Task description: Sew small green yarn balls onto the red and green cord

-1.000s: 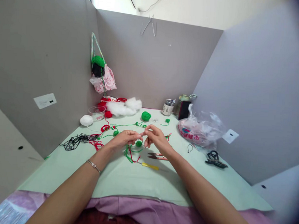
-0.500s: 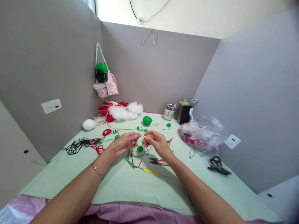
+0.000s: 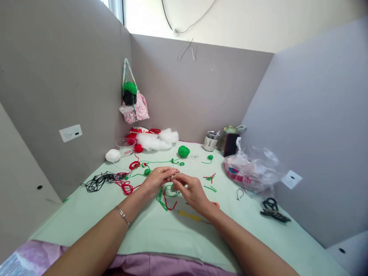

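Note:
My left hand (image 3: 158, 180) and my right hand (image 3: 191, 191) meet fingertip to fingertip above the middle of the table. Both are closed in a pinch, and what lies between the fingers is too small to make out. Below them are green yarn (image 3: 161, 200) and a red strand (image 3: 169, 205). A hook with a yellow handle (image 3: 189, 216) lies nearer the front, partly behind my right wrist. Only an orange-red bit of the scissors (image 3: 217, 204) shows beside that wrist. A green yarn ball (image 3: 184, 151) sits farther back.
Black yarn (image 3: 99, 181), red yarn (image 3: 127, 188) and a white ball (image 3: 113, 155) lie left. White stuffing (image 3: 156, 140) is at the back. A tin (image 3: 210, 141), a plastic bag (image 3: 249, 169) and a black clip (image 3: 274, 210) stand or lie right.
My hands have come together; the gap between their fingertips has closed. My right hand has moved left and lower relative to the table, covering more of the scissors. The view has shifted slightly.

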Motion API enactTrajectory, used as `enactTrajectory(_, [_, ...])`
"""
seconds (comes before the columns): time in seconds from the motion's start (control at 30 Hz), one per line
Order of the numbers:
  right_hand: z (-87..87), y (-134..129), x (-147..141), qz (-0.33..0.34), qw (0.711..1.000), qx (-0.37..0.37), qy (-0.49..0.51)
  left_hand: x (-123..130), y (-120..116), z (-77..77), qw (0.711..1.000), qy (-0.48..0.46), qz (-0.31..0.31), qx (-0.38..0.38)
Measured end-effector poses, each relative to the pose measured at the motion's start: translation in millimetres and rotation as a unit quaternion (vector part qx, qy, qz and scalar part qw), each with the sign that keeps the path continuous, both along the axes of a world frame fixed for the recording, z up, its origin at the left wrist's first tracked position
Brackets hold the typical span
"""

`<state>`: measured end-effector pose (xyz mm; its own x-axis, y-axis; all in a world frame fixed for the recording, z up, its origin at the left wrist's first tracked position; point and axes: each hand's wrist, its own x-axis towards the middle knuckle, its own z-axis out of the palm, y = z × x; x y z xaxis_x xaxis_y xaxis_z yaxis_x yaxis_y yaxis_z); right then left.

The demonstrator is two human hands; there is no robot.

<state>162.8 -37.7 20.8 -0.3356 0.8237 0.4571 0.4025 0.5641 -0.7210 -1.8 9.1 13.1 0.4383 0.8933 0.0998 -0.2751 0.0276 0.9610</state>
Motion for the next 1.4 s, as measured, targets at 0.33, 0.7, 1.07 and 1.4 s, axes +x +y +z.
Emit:
enactTrajectory(0.33, [5.5, 17, 17, -0.061, 0.996, -0.049, 0.044, 8, -6, -7.4, 0.965, 0.157, 0.112, 0.178])
enactTrajectory(0.7, [-1.4, 23, 14, -0.032, 0.987, -0.114, 0.105, 2, 0, -4.2, 0.997, 0.022, 0.068, 0.024])
enactTrajectory(1.07, [7.2, 23, 14, -0.025, 0.983, -0.126, 0.129, -6, 11, -2.2, 0.989, -0.022, 0.147, 0.025])
enactTrajectory(1.4, [6.4, 34, 26, -0.076, 0.980, -0.092, 0.158, 1, 3, -8.6, 0.995, 0.013, -0.090, -0.028])
